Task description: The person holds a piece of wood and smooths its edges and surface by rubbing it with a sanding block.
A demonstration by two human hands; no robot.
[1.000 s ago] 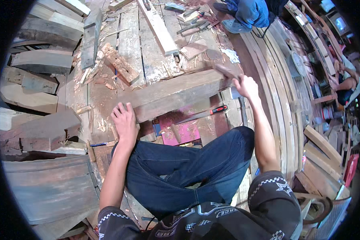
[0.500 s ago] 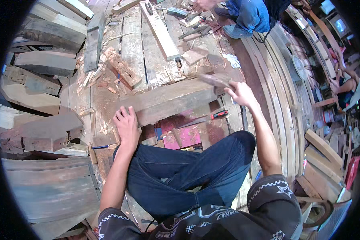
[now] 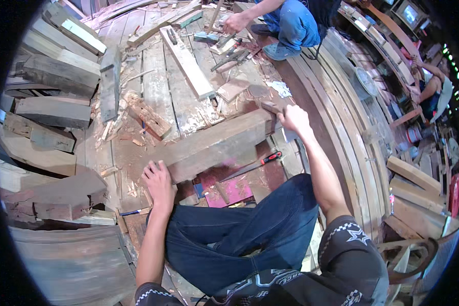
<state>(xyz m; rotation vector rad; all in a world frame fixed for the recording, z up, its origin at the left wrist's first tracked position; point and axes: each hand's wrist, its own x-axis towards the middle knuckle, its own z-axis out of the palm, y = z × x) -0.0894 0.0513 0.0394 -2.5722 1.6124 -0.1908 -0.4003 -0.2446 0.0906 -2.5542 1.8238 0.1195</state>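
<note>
A thick grey-brown wooden beam (image 3: 217,143) lies slantwise across the boards before my crossed legs. My left hand (image 3: 158,183) grips its left end, fingers over the top and thumb by the near edge. At the far right end, my right hand (image 3: 295,120) is closed around a short wooden piece (image 3: 272,106), which sticks out to the left over the beam's end; my fingers hide part of it, and its kind is unclear. Below the beam lies a handsaw (image 3: 250,166) with a red and black handle, near a pink sheet (image 3: 234,189) strewn with shavings.
Stacked timbers (image 3: 56,112) line the left side, and long planks (image 3: 341,117) run along the right. A pale plank (image 3: 187,64) and a chipped wood block (image 3: 150,118) lie beyond the beam. A co-worker in blue trousers (image 3: 296,25) squats at the far side among tools.
My right hand has shifted slightly left and down in the picture; the wooden piece, blurred before, now shows sharply. The view has tilted, so more of the far floor appears. My left hand stays on the beam.
</note>
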